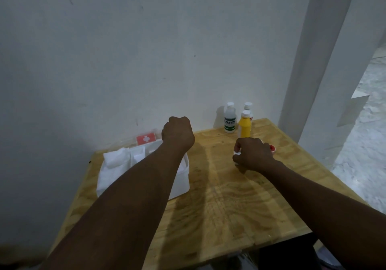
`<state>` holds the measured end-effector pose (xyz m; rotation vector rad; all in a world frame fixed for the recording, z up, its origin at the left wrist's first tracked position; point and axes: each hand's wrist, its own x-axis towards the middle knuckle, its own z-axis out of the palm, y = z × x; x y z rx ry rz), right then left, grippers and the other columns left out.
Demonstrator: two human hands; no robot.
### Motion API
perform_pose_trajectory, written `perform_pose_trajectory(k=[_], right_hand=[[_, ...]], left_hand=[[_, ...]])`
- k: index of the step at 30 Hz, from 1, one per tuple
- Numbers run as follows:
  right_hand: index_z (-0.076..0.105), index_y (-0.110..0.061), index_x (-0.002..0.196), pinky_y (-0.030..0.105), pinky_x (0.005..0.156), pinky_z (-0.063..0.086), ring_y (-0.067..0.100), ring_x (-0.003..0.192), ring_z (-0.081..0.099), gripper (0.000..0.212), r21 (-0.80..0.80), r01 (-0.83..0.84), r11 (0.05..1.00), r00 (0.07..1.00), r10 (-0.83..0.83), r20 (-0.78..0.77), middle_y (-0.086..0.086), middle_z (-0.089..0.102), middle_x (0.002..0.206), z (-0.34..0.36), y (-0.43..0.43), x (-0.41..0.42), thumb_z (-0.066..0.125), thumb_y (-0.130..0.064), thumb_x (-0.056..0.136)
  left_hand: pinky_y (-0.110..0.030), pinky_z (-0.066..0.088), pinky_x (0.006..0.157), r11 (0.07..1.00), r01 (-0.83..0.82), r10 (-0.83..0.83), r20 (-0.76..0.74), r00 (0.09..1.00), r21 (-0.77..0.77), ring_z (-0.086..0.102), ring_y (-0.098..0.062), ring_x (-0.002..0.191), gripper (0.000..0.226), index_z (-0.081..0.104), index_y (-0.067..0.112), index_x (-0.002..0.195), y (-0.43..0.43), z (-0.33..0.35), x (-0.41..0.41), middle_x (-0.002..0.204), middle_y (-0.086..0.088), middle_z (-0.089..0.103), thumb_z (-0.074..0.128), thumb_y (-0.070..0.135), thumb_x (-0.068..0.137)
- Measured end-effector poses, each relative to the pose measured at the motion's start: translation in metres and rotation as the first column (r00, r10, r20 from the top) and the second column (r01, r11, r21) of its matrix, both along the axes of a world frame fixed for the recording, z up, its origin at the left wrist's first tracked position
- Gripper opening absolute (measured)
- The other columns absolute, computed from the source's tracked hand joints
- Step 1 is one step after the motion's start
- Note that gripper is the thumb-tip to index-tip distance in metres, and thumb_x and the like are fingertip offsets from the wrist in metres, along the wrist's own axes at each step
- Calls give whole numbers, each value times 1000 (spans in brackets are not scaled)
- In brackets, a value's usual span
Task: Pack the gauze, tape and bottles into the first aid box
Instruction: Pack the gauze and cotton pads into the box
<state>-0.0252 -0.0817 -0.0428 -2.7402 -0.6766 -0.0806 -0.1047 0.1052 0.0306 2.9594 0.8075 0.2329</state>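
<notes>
First aid box (182,180) sitting open at left of wooden table (229,207), gauze (114,158) lying inside. Left hand (178,133) hovering clenched over box's far right corner, nothing showing in fist. Right hand (253,155) gripping small white item (236,154) on tabletop, red-cored tape roll (271,147) just behind. Three bottles (244,126) standing upright at far edge.

An open white plastic first aid box (182,183) sits left of centre on the wooden worktop (229,207), with white gauze pads (114,157) lying in its upper-left compartment. Three white-capped bottles stand upright together right of centre: a clear green-labelled bottle (230,121), a yellow bottle (244,128) and a third bottle (248,106) half-hidden behind. Below them the right hand (253,155) grips a small white roll (237,154), with a red-cored tape roll (272,147) just beside it.
</notes>
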Motion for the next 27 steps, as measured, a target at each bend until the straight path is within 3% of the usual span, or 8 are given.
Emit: perform_pose_trajectory(k=[3,9,17,27], right_hand=[[65,-24,99,40,85,41,25,104,59,22,5,3,1000,1000,-3,-8,1,67,104,0,0,0,68,-36,80],[63,-26,96,39,84,41,25,103,59,20,12,5,1000,1000,-5,-16,1,67,103,-2,-2,2,68,-37,80],[62,-29,94,35,75,34,27,101,59,21,7,14,1000,1000,-14,-9,0,66,101,-6,-5,7,65,-41,78],[57,-29,100,46,91,48,27,98,61,31,-52,44,998,997,-47,-57,1,66,101,-7,-10,15,63,-48,77]], left_hand=[[-32,48,75,1000,10,-9,29,1000,-11,60,-30,96,25,58,4,104,-3,-1,5,113,-17,48,61,-6,82],[-31,51,74,999,30,-28,79,996,-26,59,-27,89,30,58,3,107,-6,-5,12,118,-16,44,65,-8,80],[-33,48,68,978,204,-199,104,974,-37,53,-26,78,33,58,4,109,-18,-6,22,120,-17,42,58,-12,81],[-35,52,75,935,353,-347,112,931,-40,57,-29,90,40,56,7,120,-40,-7,38,122,-16,43,60,-10,83]])
